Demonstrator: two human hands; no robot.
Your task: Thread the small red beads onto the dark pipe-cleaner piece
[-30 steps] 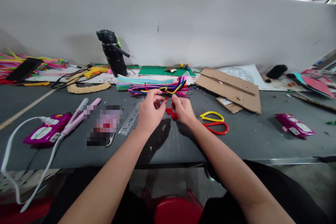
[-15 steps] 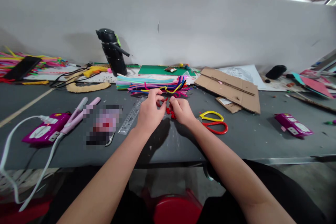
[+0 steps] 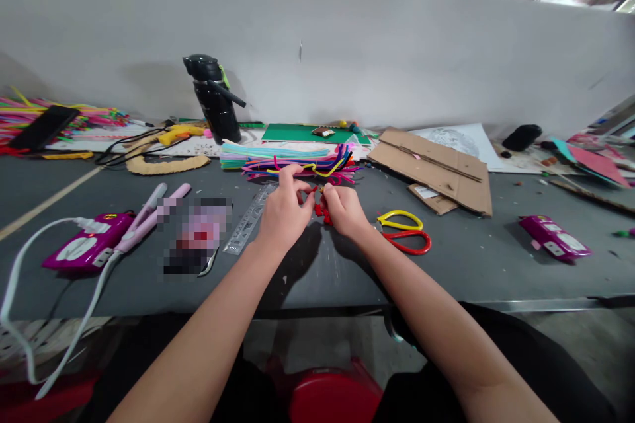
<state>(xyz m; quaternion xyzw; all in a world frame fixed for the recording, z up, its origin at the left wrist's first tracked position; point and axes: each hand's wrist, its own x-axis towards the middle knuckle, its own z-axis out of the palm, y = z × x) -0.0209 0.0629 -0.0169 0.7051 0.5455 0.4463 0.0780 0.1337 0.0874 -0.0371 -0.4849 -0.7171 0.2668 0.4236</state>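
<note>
Both hands on one job, mid-desk, back from the near edge. Left hand (image 3: pixel 286 208): thumb and index pinched at the tips on a red end of the red pipe cleaner (image 3: pixel 318 209), other fingers loosely curled. Right hand (image 3: pixel 344 208): fingers folded in, thumb against index, gripping the same red piece. Its bent red part hangs between the hands, partly hidden by the right fingers. Small yellowish bit at the right fingertips, too small to identify. Can't tell if the red part touches the desk (image 3: pixel 471 271).

Around the hands: clear ruler (image 3: pixel 243 228) flat, just left of the left hand, slanted toward the near edge. Scissors (image 3: pixel 407 242) just right of the right hand, one yellow handle loop, one red, blades mostly hidden by the hand. Bundle of coloured pipe cleaners (image 3: pixel 268 153) just beyond the hands, toward the far edge.

Left part of desk: pixelated flat item (image 3: pixel 201 231), then pink hair iron (image 3: pixel 151 221) leaning on a purple power block (image 3: pixel 86 248); white cable (image 3: pixel 14 297) loops over the near edge. Far edge, left to right: black phone (image 3: pixel 44 129) on a pile of coloured stems (image 3: pixel 99 112), yellow glue gun (image 3: pixel 178 134), black bottle (image 3: pixel 218 106) upright, green board (image 3: pixel 290 133), cardboard (image 3: pixel 436 168) partly over a printed sheet (image 3: pixel 454 139). Second purple block (image 3: pixel 555 238) toward the right end.
</note>
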